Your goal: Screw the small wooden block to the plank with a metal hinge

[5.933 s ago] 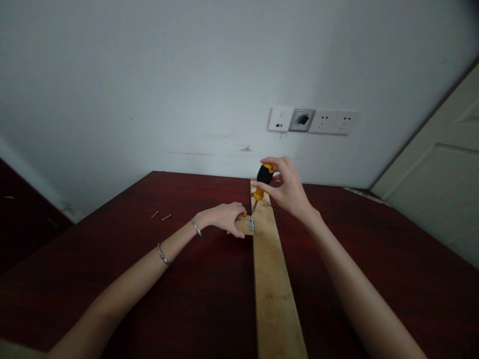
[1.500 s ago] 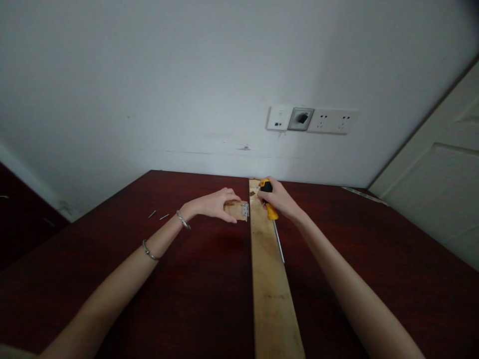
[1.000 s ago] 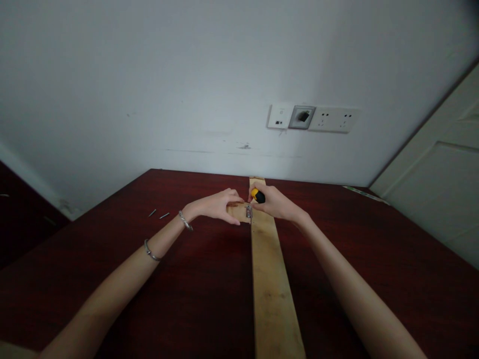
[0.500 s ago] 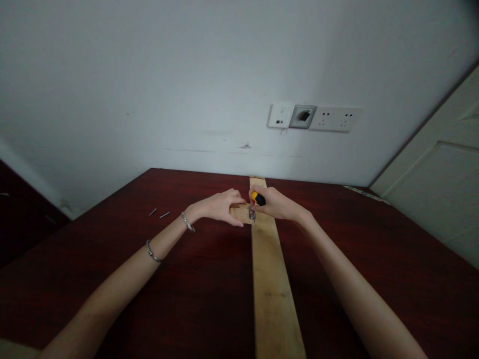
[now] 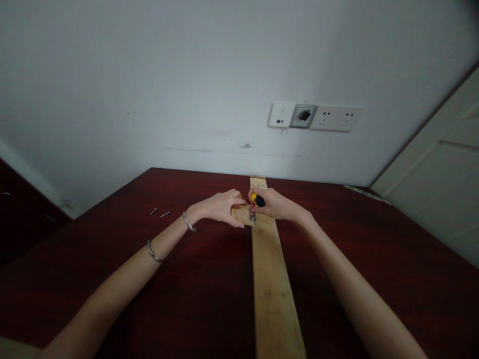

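Observation:
A long pale wooden plank [image 5: 273,279] lies on the dark red table [image 5: 187,289], running away from me. A small wooden block [image 5: 241,214] sits against its left edge, joined by a small metal hinge [image 5: 253,217]. My left hand [image 5: 220,207] is closed over the block, holding it down. My right hand [image 5: 275,205] is closed round a yellow and black screwdriver [image 5: 257,200], its handle end poking out of my fist beside the hinge. The screwdriver's shaft is hidden by my hand.
Two small screws [image 5: 159,213] lie on the table to the left. A row of wall sockets [image 5: 314,117] is on the white wall behind. A pale door [image 5: 441,184] stands at the right. A dark cabinet [image 5: 18,214] sits at the far left.
Earlier my right hand turned the upright screwdriver at the hinge, then laid it flat along the plank. It has since brought the handle back to the hinge. My left hand stayed on the block.

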{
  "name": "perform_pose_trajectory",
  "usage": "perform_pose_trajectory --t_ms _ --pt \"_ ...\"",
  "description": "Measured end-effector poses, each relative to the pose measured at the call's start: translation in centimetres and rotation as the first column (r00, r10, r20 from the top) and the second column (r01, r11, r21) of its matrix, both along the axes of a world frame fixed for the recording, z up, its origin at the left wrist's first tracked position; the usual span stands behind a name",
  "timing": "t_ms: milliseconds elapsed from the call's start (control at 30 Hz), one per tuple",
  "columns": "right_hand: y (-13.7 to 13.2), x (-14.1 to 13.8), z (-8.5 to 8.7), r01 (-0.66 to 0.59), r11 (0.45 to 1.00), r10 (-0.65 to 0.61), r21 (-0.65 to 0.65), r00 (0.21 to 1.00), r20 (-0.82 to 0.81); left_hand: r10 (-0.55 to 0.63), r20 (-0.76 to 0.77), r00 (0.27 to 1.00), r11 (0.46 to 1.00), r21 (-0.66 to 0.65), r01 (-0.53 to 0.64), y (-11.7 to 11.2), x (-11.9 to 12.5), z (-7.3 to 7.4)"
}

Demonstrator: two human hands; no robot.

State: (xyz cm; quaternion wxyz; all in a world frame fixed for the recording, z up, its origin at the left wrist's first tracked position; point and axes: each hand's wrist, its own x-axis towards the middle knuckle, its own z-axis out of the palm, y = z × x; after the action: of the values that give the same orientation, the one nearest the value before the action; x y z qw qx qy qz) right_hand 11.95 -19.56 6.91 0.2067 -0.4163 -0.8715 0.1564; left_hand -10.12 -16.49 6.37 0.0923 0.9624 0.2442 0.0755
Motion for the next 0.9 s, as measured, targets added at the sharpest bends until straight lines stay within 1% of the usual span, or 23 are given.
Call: perform_pose_trajectory --t_ms 133,467,800,900 --pt "0.06 -0.1 -0.02 0.0 1.0 0.0 -0.008 1.0 0.004 0.002 -0.002 1.0 1.0 -0.003 -0.002 -0.09 0.08 -0.07" --pt "0.06 -0.18 -0.15 0.013 0.999 -0.013 -0.035 1.0 0.009 -0.008 0.015 1.0 0.998 -0.06 0.008 -0.01 0.24 -0.23" --pt "-0.07 -0.37 -0.13 0.005 0.999 -0.004 -0.032 1.0 0.022 0.002 0.018 1.0 0.999 -0.047 -0.001 -0.06 0.17 -0.45" --pt "-0.17 -0.3 0.1 0.001 1.0 0.0 -0.025 1.0 0.02 0.001 0.006 1.0 0.999 -0.042 0.0 0.01 0.21 -0.75"
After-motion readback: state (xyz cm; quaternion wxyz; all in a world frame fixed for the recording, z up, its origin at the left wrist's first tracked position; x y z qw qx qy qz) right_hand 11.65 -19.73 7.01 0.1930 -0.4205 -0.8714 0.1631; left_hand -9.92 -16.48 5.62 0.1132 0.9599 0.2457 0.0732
